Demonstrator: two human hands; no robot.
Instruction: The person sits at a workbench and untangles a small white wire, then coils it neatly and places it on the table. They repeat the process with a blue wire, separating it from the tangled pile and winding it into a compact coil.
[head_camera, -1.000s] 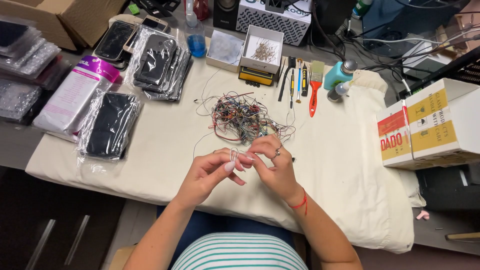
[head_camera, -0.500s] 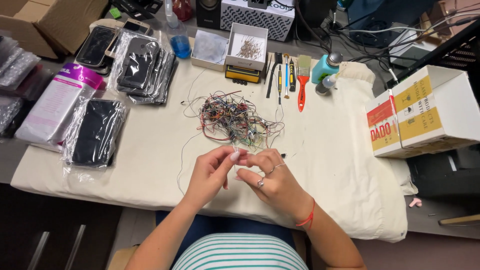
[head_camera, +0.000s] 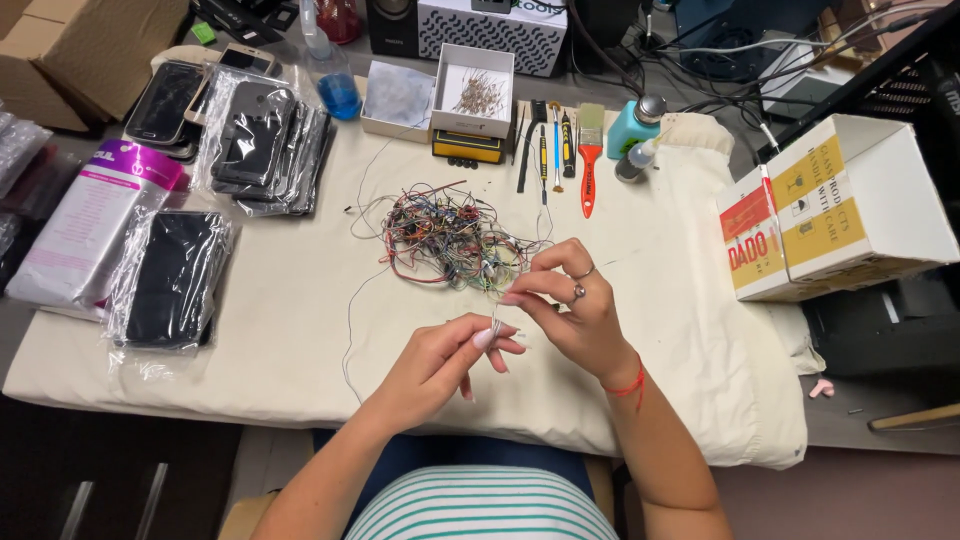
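Both forearms reach forward and angle inward, the left hand (head_camera: 445, 357) pinching with thumb and forefinger just below the right hand (head_camera: 570, 308), whose ringed fingers curl in a pinch.

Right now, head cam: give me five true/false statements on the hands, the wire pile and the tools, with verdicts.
1. Both hands pinch a thin pale wire between them. True: the left hand and right hand hold the thin pale wire above the cream cloth-covered table.
2. The tangled heap of multicoloured wires lies beyond the hands. True.
3. The red-handled flat brush is in the right hand. False: it lies on the cloth beside the small screwdrivers.
4. The open white cardboard box of small parts sits at the near table edge. False: it sits at the far edge.
5. The right hand has no rings. False: rings show on two fingers.
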